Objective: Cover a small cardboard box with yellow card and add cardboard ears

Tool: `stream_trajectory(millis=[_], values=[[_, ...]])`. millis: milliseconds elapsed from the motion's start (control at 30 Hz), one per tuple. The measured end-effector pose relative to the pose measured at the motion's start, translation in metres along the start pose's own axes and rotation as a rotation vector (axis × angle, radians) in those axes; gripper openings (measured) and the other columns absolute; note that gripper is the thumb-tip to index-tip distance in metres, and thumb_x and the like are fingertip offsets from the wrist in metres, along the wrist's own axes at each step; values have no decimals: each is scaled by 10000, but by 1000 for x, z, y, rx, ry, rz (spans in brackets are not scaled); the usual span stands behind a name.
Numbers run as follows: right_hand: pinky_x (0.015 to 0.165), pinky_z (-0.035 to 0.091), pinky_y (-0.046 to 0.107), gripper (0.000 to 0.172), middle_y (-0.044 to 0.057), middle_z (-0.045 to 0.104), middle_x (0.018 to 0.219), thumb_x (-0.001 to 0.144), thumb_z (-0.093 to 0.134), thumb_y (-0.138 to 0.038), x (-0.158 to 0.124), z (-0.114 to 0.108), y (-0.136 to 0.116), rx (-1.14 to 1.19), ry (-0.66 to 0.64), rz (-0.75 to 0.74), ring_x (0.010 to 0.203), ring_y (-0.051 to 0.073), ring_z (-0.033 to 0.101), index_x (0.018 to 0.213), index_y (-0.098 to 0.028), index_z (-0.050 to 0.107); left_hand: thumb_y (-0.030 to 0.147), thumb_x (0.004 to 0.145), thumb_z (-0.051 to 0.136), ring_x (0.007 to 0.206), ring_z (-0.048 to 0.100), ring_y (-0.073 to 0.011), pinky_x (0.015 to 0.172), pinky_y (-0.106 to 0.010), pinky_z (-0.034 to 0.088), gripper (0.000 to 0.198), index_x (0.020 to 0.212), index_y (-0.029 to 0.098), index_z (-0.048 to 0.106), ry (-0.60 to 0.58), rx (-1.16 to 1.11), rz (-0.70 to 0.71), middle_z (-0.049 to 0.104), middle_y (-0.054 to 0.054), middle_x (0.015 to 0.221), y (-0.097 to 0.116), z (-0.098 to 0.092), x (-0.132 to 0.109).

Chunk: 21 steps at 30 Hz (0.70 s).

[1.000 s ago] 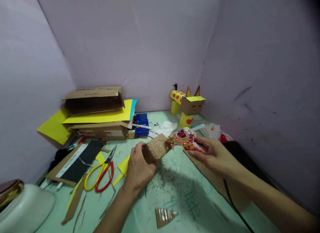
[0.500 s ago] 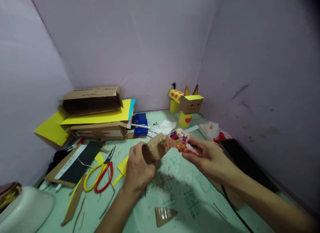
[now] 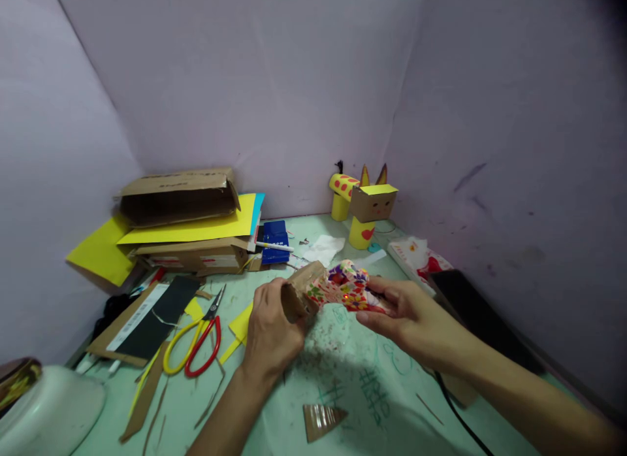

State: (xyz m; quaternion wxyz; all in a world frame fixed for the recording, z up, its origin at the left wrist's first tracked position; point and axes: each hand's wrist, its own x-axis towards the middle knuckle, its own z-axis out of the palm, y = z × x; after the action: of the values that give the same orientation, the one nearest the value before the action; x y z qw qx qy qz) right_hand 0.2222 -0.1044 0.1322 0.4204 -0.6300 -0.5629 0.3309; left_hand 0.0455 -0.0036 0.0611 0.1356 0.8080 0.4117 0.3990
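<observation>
My left hand [image 3: 272,328] grips a small brown cardboard box [image 3: 301,289] just above the green table [image 3: 343,371]. My right hand [image 3: 409,315] pinches a piece of bright floral patterned paper [image 3: 343,287] and presses it against the box's right side. The paper covers part of the box. Both hands are closed around what they hold, near the middle of the table.
Yellow and red scissors [image 3: 193,342] lie left of my left hand. Stacked cardboard boxes with yellow paper [image 3: 189,224] sit at the back left. Two cardboard animal figures [image 3: 367,208] stand at the back corner. A dark flat device [image 3: 470,312] lies on the right, a cardboard scrap [image 3: 321,420] in front.
My right hand has brought the patterned paper leftward onto the cardboard box, so it now overlaps the box's side. My left hand has stayed nearly in place.
</observation>
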Motion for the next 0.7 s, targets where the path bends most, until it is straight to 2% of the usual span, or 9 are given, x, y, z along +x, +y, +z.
stream_trajectory(millis=[100, 300, 500, 700], values=[[698, 530, 327, 162, 36, 683, 782, 741, 581, -253, 0, -8, 8, -15, 19, -2, 857, 242, 641, 878, -191, 643, 238, 656, 663, 972, 536, -256, 840, -424, 462, 488, 1101, 201, 465, 27, -51, -65, 556, -87, 1028, -3, 1, 1], [810, 520, 344, 248, 58, 702, 968, 741, 589, -200, 4, -16, 13, 13, 153, -98, 930, 239, 641, 982, -189, 648, 236, 643, 649, 958, 565, -249, 813, -400, 479, 522, 1125, 186, 457, -45, -134, -164, 548, -94, 1065, -3, 0, 2], [679, 546, 324, 177, 44, 706, 806, 752, 587, -227, -9, -4, 8, -51, 88, -63, 839, 245, 657, 904, -212, 676, 278, 665, 653, 957, 567, -256, 800, -407, 478, 497, 1118, 205, 461, -39, -106, -158, 558, -86, 1059, -1, -1, 1], [810, 520, 353, 313, 43, 696, 1004, 750, 582, -196, 6, -17, 7, 9, 164, -158, 944, 241, 638, 1054, -221, 648, 215, 640, 645, 979, 548, -245, 842, -408, 461, 516, 1124, 186, 468, -38, -77, -100, 567, -90, 1065, -1, -1, 2]])
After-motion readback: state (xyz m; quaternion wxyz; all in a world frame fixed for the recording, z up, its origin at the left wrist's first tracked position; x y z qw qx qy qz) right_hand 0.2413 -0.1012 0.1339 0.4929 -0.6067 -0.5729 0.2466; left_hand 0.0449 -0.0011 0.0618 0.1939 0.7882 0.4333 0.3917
